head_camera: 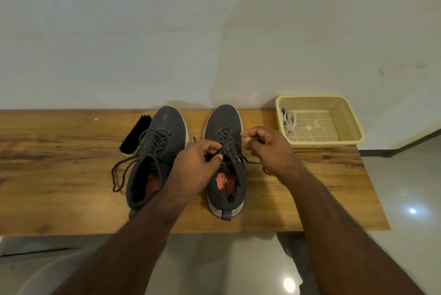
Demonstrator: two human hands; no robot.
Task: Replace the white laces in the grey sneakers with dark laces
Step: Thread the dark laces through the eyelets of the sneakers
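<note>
Two grey sneakers stand side by side on the wooden table (59,175), toes toward the wall. The left sneaker (164,125) carries a dark lace (119,173) whose loose ends trail off to its left. On the right sneaker (223,120) a dark lace (226,137) runs through the eyelets. My left hand (195,165) pinches that lace over the tongue. My right hand (267,151) has curled fingers just right of the shoe, pinching the lace's other end, which trails under it. White laces (287,119) lie in the yellow basket (343,139).
A black shoe brush (134,137) lies against the left sneaker's outer side. The basket sits at the table's back right corner, next to the right edge. Beyond the right and front edges shows a glossy tiled floor (410,199). A pale wall rises directly behind the table.
</note>
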